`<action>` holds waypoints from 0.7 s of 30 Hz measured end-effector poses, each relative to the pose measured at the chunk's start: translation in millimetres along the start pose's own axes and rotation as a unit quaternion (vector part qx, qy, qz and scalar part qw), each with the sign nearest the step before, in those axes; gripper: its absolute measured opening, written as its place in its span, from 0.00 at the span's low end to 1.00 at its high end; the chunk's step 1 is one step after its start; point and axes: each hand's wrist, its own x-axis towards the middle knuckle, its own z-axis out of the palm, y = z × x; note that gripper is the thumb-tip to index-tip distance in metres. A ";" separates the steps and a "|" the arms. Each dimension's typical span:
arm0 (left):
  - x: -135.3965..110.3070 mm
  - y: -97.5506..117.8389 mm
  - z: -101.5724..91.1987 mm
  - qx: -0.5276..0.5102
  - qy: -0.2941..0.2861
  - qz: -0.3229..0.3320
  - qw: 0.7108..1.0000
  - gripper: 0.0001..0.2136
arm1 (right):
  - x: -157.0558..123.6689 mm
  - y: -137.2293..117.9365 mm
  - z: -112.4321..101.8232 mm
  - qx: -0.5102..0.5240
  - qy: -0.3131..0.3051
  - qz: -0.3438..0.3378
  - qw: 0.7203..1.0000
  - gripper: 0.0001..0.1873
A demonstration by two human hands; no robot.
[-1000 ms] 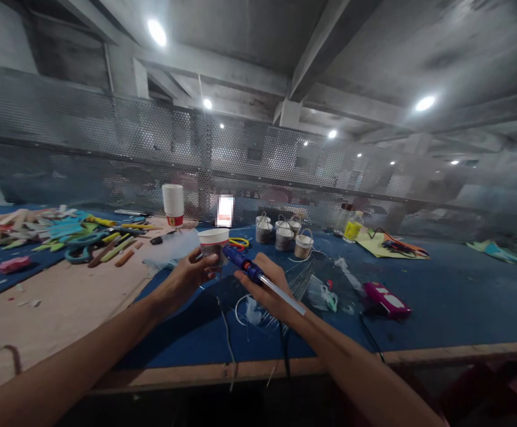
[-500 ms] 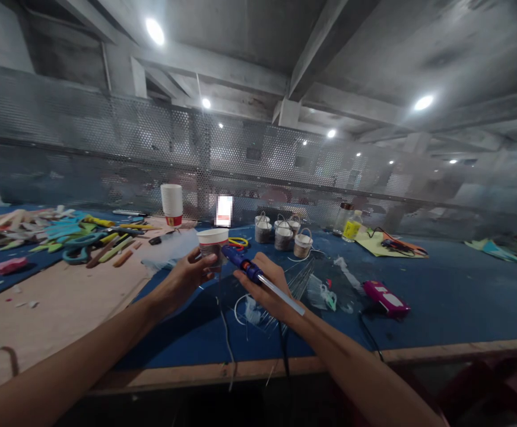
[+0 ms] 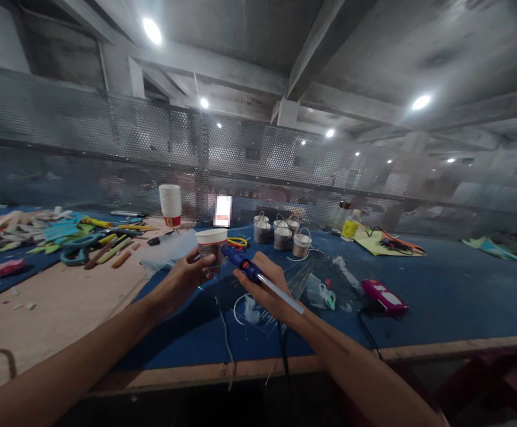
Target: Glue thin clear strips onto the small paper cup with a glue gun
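Observation:
My left hand (image 3: 191,273) is closed around a paper cup (image 3: 211,238) with a white rim, its lower part wrapped in grey-brown cord. A loose end of the cord (image 3: 225,326) hangs from the cup down over the table's front edge. In my right hand (image 3: 267,281) I grip a blue glue gun (image 3: 243,263), a clear glue stick poking out of its back. The gun's tip is at the right side of the cup; whether it touches cannot be made out. Behind, several small cord-wrapped cups with looped handles (image 3: 282,236) stand together.
A stack of paper cups (image 3: 170,204) stands at the back left. Scissors (image 3: 78,249), markers and paper scraps crowd the left. On the right lie a magenta box (image 3: 383,296), a yellow-labelled bottle (image 3: 351,225) and paper sheets (image 3: 387,243). A mesh panel (image 3: 249,154) rises behind.
Both hands keep the same hold, with the glue gun still against or near the cup's right side. The whole view has shifted very slightly.

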 end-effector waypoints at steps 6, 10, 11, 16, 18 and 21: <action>-1.9 2.3 1.5 0.004 0.003 -0.002 1.000 0.21 | -0.3 3.9 1.2 -0.003 0.003 0.004 1.000 0.23; -3.2 3.7 2.9 0.002 -0.004 -0.004 1.000 0.22 | 0.2 4.3 0.6 -0.001 0.010 0.000 1.000 0.22; -3.1 3.6 2.8 0.003 -0.004 -0.003 1.000 0.22 | 0.2 4.2 0.5 -0.001 0.011 0.000 1.000 0.21; -1.6 2.7 1.4 0.010 0.006 -0.005 1.000 0.23 | -0.4 3.8 0.0 -0.006 0.009 0.007 1.000 0.22; -1.6 2.9 1.5 0.009 0.005 -0.004 1.000 0.23 | -0.7 4.4 0.1 -0.007 0.009 0.005 1.000 0.22; -2.8 3.6 2.3 0.013 -0.006 -0.001 1.000 0.22 | -0.8 6.3 0.8 -0.008 0.010 0.001 1.000 0.22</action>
